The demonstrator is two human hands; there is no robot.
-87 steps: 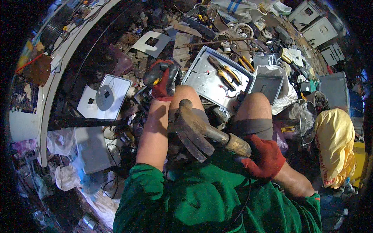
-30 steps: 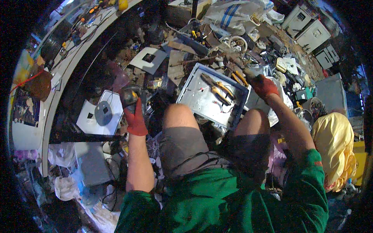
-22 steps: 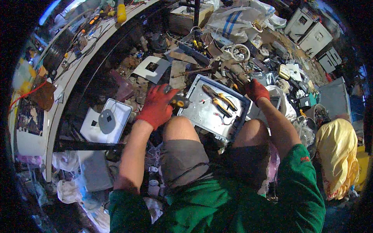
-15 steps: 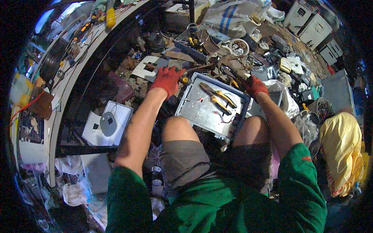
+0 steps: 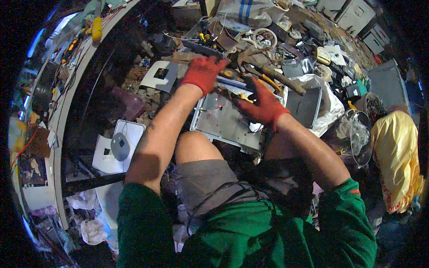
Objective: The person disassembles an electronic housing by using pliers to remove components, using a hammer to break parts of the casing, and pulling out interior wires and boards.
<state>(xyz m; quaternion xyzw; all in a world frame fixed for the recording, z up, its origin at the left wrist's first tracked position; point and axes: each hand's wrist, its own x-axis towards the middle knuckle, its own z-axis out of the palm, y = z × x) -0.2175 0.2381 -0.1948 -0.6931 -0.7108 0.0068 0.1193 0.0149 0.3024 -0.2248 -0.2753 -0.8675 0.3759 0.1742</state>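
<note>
Our shallow grey metallic tray (image 5: 224, 124) holds a thin wire (image 5: 209, 109) and dark, yellow-handled pliers (image 5: 243, 96), slanting, jaws toward upper left, beneath our spread red-gloved right hand (image 5: 266, 107); our red-gloved left hand's (image 5: 201, 77) grip we cannot tell.

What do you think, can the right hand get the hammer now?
Probably yes: the right hand looks open, and the claw hammer lies just beyond it, with nothing seen covering its wooden handle. Only a yellow tool handle lies between them.
</note>
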